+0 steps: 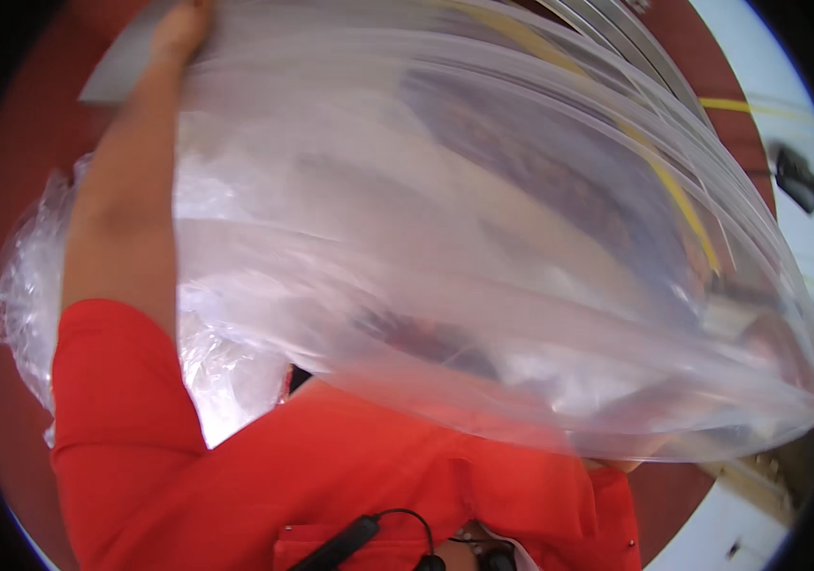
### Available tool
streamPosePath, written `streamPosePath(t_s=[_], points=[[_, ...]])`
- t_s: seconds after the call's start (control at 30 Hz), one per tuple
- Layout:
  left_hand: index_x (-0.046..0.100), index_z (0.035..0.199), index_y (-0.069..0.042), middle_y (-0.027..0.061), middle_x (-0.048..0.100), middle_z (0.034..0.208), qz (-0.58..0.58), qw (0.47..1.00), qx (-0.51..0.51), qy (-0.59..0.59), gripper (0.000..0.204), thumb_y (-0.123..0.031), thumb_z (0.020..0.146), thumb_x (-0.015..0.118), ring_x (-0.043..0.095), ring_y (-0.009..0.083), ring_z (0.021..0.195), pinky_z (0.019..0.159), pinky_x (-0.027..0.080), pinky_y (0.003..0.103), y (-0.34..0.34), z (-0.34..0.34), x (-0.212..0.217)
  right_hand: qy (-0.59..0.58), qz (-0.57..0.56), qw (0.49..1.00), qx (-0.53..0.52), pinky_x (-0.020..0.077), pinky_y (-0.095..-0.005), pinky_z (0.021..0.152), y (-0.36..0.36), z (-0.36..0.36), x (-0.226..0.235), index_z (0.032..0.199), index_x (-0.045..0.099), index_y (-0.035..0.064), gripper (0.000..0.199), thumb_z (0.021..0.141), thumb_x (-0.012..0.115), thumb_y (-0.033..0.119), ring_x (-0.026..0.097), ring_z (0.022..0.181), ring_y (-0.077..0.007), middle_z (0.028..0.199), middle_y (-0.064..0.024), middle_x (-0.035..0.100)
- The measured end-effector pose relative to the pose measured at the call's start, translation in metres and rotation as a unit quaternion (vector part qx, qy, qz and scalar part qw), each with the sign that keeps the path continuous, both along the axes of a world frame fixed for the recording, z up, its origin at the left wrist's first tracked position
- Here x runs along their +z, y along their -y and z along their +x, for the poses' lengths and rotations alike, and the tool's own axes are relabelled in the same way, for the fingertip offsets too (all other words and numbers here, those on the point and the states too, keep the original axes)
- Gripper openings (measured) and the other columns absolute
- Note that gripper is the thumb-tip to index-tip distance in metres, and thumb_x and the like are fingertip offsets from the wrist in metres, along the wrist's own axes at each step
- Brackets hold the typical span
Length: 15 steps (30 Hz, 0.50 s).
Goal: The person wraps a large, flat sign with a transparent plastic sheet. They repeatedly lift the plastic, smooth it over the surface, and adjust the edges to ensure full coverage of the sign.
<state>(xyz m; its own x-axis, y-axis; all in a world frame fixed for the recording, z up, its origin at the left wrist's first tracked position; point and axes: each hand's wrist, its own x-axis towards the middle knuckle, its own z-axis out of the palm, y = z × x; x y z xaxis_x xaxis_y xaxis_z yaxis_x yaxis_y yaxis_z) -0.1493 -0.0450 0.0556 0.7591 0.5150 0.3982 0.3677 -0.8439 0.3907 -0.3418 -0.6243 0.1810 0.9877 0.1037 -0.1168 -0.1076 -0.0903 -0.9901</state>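
Billowing clear plastic bag, gripped at its top edge by the left hand, hides the right hand, whose grip I cannot tell, and could slip loose or tear.

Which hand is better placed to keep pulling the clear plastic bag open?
Left, probably. The left hand is at the clear plastic bag's upper edge, arm extended. The right hand is hidden behind the bag.

A dark red floor is showing at the left edge. Far right of it, a pale white surface is lying in bright light, a yellow line crossing it.
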Motion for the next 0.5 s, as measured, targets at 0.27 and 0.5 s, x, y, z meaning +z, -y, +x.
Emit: streamPosePath(t_s=[0.27,0.5], points=[[0.045,0.111,-0.010,0.0178,0.046,0.111,0.082,0.984,0.009,-0.159,0.048,-0.044,0.082,0.026,0.042,0.0331,0.104,0.087,0.033,0.040,-0.030,0.011,-0.007,-0.028,-0.616,0.780,0.105,0.0370,-0.0274,0.075,0.128,-0.090,-0.048,0.080,0.052,0.0033,0.015,0.076,0.050,0.018,0.048,0.076,-0.0200,0.077,-0.0072,0.053],[0.045,0.110,-0.010,0.0187,0.046,0.110,0.101,0.983,-0.029,-0.148,0.049,-0.045,0.082,0.027,0.042,0.0341,0.103,0.086,0.034,0.040,-0.072,0.037,-0.038,0.115,-0.001,0.887,-0.447,0.0438,-0.0283,0.062,0.206,-0.115,0.043,0.097,0.048,0.0025,0.029,0.080,0.046,0.026,0.053,0.065,-0.0196,0.076,-0.0061,0.054]])
